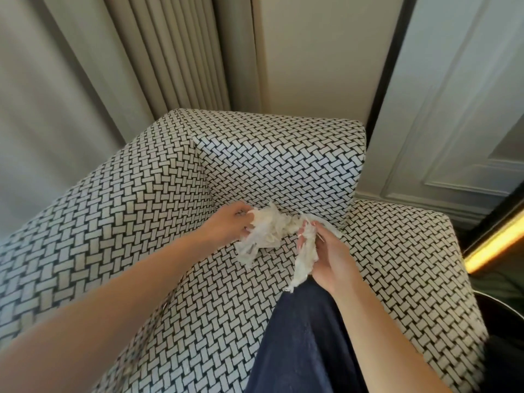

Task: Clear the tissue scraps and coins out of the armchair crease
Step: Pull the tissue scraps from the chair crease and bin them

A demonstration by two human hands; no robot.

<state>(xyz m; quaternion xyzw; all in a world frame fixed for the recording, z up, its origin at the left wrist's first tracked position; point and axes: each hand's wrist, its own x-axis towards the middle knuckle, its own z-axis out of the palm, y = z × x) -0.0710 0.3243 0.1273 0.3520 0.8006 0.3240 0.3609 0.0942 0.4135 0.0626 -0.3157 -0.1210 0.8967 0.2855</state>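
Note:
The armchair [136, 211] is covered in black-and-white woven-pattern fabric. Over the seat near its back crease, my left hand [226, 222] grips a crumpled wad of white tissue scraps [269, 231]. My right hand [329, 256] holds a second torn strip of tissue [304, 259] that hangs down from its fingers. The two bunches touch between my hands. No coins are visible; the crease under the tissue is hidden.
A dark blue cloth [300, 344] lies across the seat's front right, under my right forearm. Grey curtains [85, 80] hang behind the chair on the left. A white panelled wall [453, 109] stands right, with a lit yellow strip [493, 248] and a dark round object [504, 316] beside the armrest.

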